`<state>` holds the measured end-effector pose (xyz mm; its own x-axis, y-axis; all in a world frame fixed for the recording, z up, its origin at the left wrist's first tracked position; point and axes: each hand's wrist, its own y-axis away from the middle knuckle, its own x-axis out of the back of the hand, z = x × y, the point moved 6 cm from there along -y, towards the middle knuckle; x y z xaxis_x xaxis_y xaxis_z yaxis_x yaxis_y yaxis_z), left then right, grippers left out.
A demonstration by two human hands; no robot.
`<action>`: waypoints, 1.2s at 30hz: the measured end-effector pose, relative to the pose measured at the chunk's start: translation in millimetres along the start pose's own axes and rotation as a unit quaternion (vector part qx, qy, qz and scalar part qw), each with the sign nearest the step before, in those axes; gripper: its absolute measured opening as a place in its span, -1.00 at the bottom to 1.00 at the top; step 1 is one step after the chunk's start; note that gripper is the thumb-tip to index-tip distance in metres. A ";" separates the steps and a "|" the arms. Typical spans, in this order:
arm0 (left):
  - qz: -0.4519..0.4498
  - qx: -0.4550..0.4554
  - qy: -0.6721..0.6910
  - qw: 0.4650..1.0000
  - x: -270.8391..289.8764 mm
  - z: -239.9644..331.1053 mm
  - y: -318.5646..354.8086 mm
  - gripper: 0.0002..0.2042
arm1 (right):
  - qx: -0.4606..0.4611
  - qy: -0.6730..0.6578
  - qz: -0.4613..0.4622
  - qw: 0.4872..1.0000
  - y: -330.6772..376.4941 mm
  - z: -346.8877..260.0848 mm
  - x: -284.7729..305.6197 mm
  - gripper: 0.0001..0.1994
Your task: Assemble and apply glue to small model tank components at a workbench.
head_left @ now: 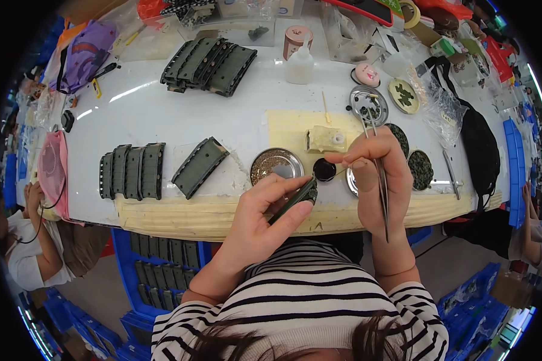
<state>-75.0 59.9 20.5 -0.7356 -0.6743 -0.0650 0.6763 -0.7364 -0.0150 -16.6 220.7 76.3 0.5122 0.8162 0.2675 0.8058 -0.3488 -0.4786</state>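
My left hand (262,216) is closed on a dark green moulded part (294,198), tilted up edge-on above the table's front edge. My right hand (376,174) grips long metal tweezers (384,201) in a slant across the palm. A thin needle-like tool (341,172) seems to stick out from its pinched fingertips toward the green part; its grip end is hidden. Just beyond the fingers is a small pot of dark liquid (324,170). Left of the pot stands a round metal dish (300,161) of brown grains.
Similar green parts (144,171) lie at left, with a single one (200,167) beside them and a stack (209,65) farther back. A yellowish block (325,139), a white squeeze bottle (300,66) and dishes of small green pieces (420,169) stand beyond my hands. A blue crate (123,259) sits below the edge.
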 end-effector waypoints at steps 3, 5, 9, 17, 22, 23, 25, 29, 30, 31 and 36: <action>-0.006 0.001 -0.014 1.000 -0.8 0.5 -0.2 -0.66 | -0.041 -0.051 -0.030 0.997 1.3 1.6 -10.5 -0.94; -0.008 0.000 -0.009 1.000 -0.4 -1.6 0.5 -0.66 | -0.067 -0.096 -0.036 0.992 1.9 2.4 -16.0 -0.78; -0.009 -0.001 -0.004 1.000 -0.6 -1.3 1.0 -0.66 | -0.047 -0.047 -0.062 0.996 2.7 5.4 -15.3 -0.81; -0.013 -0.008 -0.005 1.000 -0.5 -2.1 1.0 -0.66 | -0.067 -0.097 -0.036 0.992 1.3 3.7 -17.4 -0.83; -0.004 -0.001 -0.006 1.000 1.3 1.1 1.9 -0.65 | -0.041 -0.015 0.049 0.998 -2.1 11.0 4.8 -0.91; -0.003 -0.002 -0.004 1.000 1.5 1.2 1.9 -0.65 | -0.013 0.026 0.076 0.997 -4.6 14.7 10.1 -0.94; 0.001 -0.002 0.002 1.000 1.5 1.4 2.0 -0.65 | 0.048 0.146 0.105 0.983 -12.0 15.5 13.4 -0.92; -0.001 0.004 0.006 1.000 2.4 3.1 0.5 -0.65 | 0.087 0.306 0.072 0.945 -17.0 15.6 5.3 -0.86; -0.004 0.007 0.004 1.000 2.6 3.3 0.0 -0.65 | 0.091 0.328 0.057 0.939 -17.0 17.8 3.4 -0.86; -0.002 0.008 0.009 1.000 2.5 2.7 0.0 -0.65 | 0.094 0.349 0.041 0.932 -16.4 19.7 1.7 -0.86; 0.007 0.026 0.028 0.999 5.1 -1.9 2.9 -0.64 | 0.077 0.349 0.013 0.934 -14.7 19.2 0.3 -0.72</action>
<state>-76.7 54.5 18.2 -0.7214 -0.6819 -0.1205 0.6830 -0.7294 0.0389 -34.0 235.0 67.4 0.6435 0.2908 0.7081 0.7654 -0.2503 -0.5928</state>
